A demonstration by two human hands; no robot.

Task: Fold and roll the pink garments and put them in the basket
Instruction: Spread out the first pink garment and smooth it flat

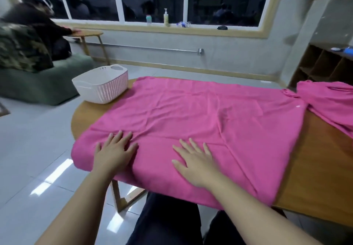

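A large pink garment (200,115) lies spread flat over the wooden table (313,168), its near edge hanging over the table's front. My left hand (114,151) rests flat on its near left part with fingers straight. My right hand (194,158) lies flat on the cloth a little to the right, fingers spread. A second pink garment (328,103) lies crumpled at the table's far right. The white basket (101,84) stands at the table's far left corner, with something pink showing through its slatted side.
A green sofa (47,84) with a seated person (36,32) stands at the left beyond the table. A small wooden side table (91,34) is by the window wall. Wooden cubby shelves (322,65) stand at the right. Tiled floor lies left of the table.
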